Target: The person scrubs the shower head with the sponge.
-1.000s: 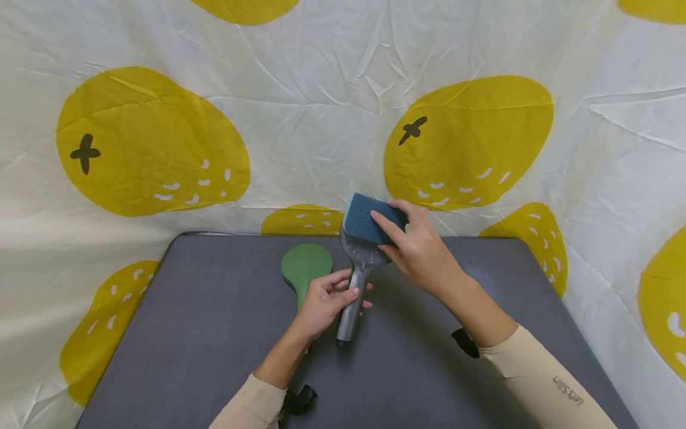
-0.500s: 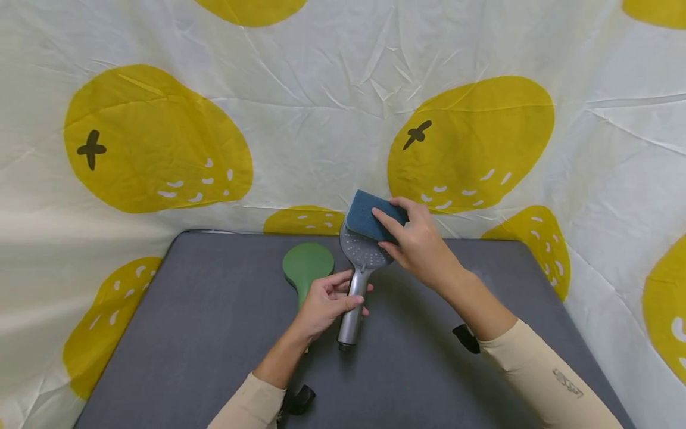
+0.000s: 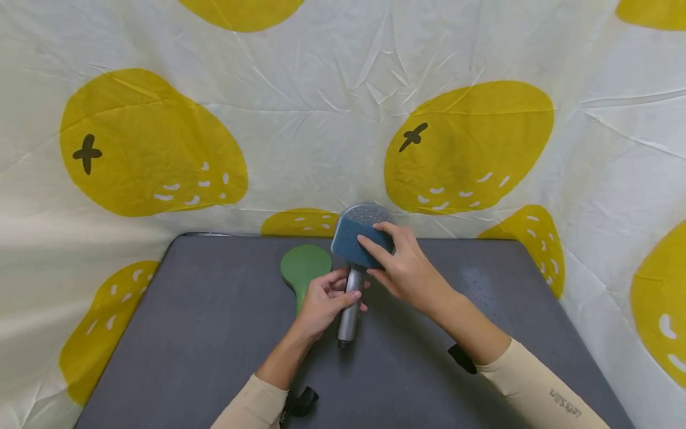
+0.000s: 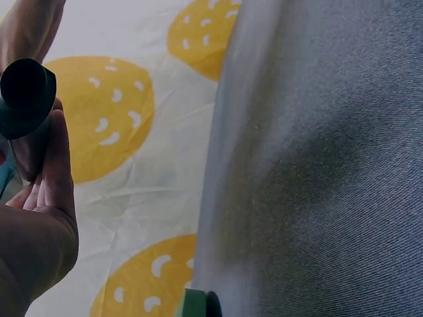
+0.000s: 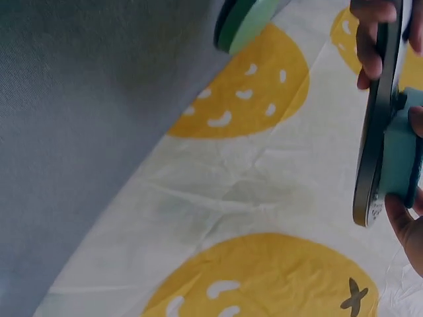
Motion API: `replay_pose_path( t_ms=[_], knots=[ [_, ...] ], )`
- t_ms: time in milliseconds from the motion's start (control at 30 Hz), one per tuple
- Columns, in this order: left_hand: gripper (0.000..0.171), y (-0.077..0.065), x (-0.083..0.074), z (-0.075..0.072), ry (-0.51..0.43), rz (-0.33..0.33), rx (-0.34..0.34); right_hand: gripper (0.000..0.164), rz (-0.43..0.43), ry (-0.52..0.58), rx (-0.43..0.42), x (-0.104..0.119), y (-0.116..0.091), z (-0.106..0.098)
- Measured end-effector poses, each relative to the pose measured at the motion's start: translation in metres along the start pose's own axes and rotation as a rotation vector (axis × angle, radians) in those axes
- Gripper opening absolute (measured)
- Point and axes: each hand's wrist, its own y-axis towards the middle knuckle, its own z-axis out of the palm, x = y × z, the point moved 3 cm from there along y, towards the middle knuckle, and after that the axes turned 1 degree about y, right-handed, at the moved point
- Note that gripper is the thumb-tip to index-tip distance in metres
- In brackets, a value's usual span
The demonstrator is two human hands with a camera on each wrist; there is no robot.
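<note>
A grey shower head [image 3: 349, 314] is held above the table, its round nozzle face tilted toward the head camera. My left hand [image 3: 323, 302] grips its handle, thumb in front and fingers behind. With my right hand [image 3: 409, 268] I hold a blue sponge [image 3: 356, 239] flat against the lower part of the nozzle face; the dotted upper rim shows above it. In the right wrist view the sponge [image 5: 400, 155] lies pressed along the face, pinched between thumb and fingers. The left wrist view shows the dark end of the handle [image 4: 25, 92] pointing at the camera.
Left of the shower head stands a green paddle-shaped object [image 3: 305, 265], its lower end hidden behind my left hand. Beneath everything is a dark grey cloth-covered table [image 3: 203, 333]. A white curtain [image 3: 316, 137] with yellow fruit prints hangs at the back and sides. Wet-looking spots mark the table's right part.
My right hand has moved the sponge down across the nozzle face, from its upper part to its lower part near the handle. The left hand keeps its grip and has barely moved.
</note>
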Motion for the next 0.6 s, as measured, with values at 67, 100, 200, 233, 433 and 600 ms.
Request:
replay_pose_path(
  t_ms=[67,100,200,233,433,600],
  knots=[
    [0.054,0.001,0.001,-0.001,-0.008,0.000,-0.020,0.067,-0.010,0.017,0.017,0.004,-0.003,0.002],
    [0.054,0.002,0.002,-0.002,-0.014,-0.005,-0.029,0.068,-0.013,0.026,0.024,0.006,-0.005,0.003],
    [0.054,0.002,0.002,-0.003,-0.022,-0.013,-0.034,0.070,-0.008,0.036,0.033,0.009,-0.007,0.003],
    [0.054,0.003,0.002,-0.003,-0.022,-0.015,-0.029,0.070,-0.006,0.032,0.036,0.009,-0.007,0.004],
    [0.050,0.003,-0.001,0.000,-0.012,-0.015,-0.015,0.068,0.008,-0.016,0.025,0.000,-0.003,0.000],
    [0.041,0.002,-0.002,0.003,0.022,-0.019,-0.057,0.068,0.041,-0.028,0.004,-0.013,0.006,-0.006]
  ],
)
